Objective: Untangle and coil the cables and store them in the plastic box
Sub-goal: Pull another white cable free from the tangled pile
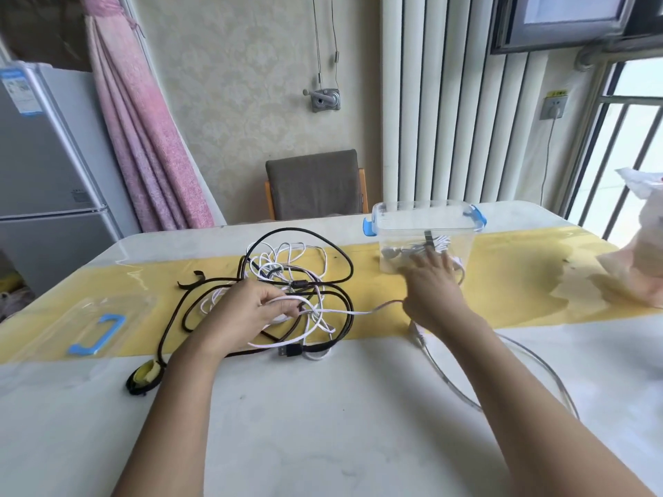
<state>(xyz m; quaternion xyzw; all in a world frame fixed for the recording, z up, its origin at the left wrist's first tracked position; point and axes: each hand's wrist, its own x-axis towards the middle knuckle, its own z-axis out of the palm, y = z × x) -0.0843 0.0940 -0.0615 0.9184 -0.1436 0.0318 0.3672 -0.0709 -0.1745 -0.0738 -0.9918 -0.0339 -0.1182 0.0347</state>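
Table (323, 425): pale top with a yellow runner (520, 274) across it; everything for the job lies on or near that strip
Tangle (305, 281): black cable (349, 267) and white cable (358, 312) knotted in loose overlapping loops at mid-table, left of the plastic box (459, 242); not yet separated
Box: clear, open-topped, upright on the runner; one bound coil (401, 251) seems to lie inside already, so the job looks partly done
Lid (71, 324): off, flat at the left end of the runner, well apart from the box
Left hand (247, 310): on the tangle, fingers curled round a white strand and pinching it
Right hand (434, 288): fingers straight and spread at the foot of the box, gripping nothing that shows; a white strand runs from the tangle to its palm, and whether the palm pins it I cannot tell
Plug: black USB plug (290, 351) at the near edge of the tangle
Handling: cables are likely light, limp and springy, so loops will snag and tighten if yanked; the black one looks thicker and stiffer
Where to hold: probably a free end such as the plug, feeding it back through the loops while the other hand steadies the heap
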